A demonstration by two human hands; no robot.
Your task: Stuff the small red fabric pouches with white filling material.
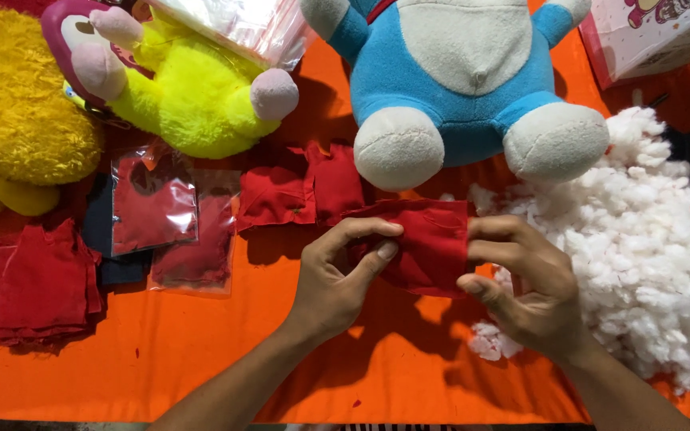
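Note:
A small red fabric piece [429, 243] is held above the orange cloth [201, 359] between both hands. My left hand [337, 275] pinches its left edge with thumb and forefinger. My right hand [525, 283] grips its right side, fingers curled around it. Directly to the right lies a big heap of white stuffing [648, 247], touching my right hand's back. More red fabric pieces [301, 191] lie just behind the held one.
A blue and white plush toy [465, 80] sits at the back centre, a yellow and pink plush [177, 80] and a fuzzy yellow one [9, 112] at back left. Clear bags with red fabric [157, 207] and a red fabric stack [37, 283] lie left. A pink box [648, 36] stands back right.

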